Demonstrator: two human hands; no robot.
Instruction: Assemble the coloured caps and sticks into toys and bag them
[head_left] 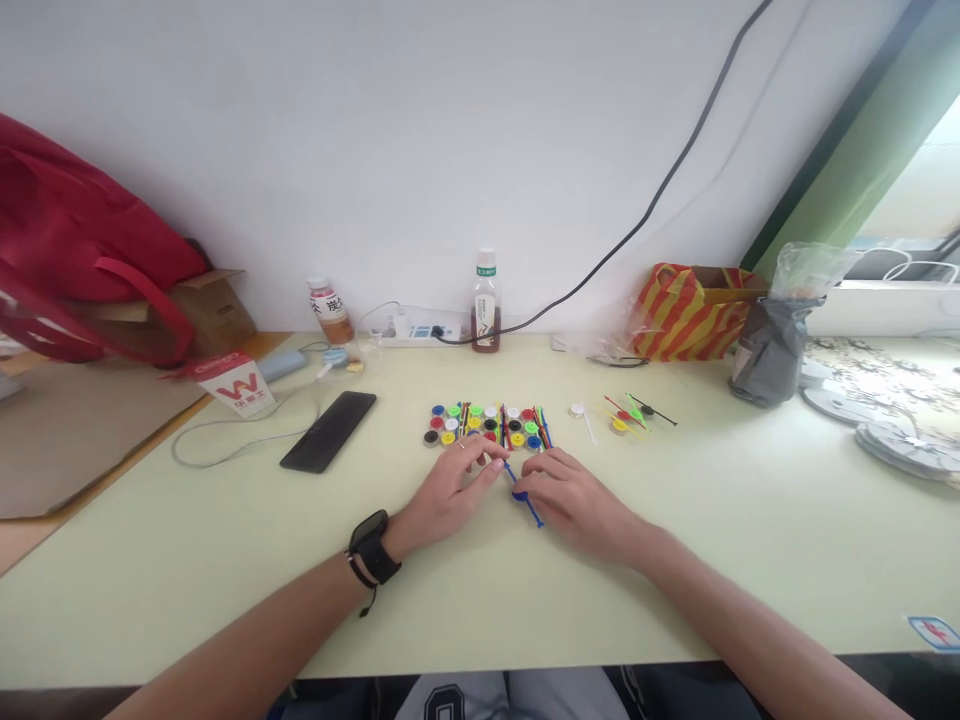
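Observation:
Low over the table, a thin blue plastic stick (pixel 532 511) slants between my hands, with a small blue disc (pixel 519 495) at its middle. My left hand (pixel 454 490) pinches the stick's far end between thumb and index finger. Curled fingers of my right hand (pixel 577 500) grip the disc and stick from the right side. Just beyond my fingertips lie rows of small round colored discs (pixel 451 425), with bundles of colored sticks (pixel 503 425) between them. Part of the nearest row is hidden by my hands.
To the right lie a white disc with a stick (pixel 577 410) and several colored ones (pixel 634 413). A black phone (pixel 328 432) and a red-white box (pixel 236 385) are on the left. Bottles (pixel 486 305), a power strip (pixel 420 330) and a striped bag (pixel 690 315) stand along the wall.

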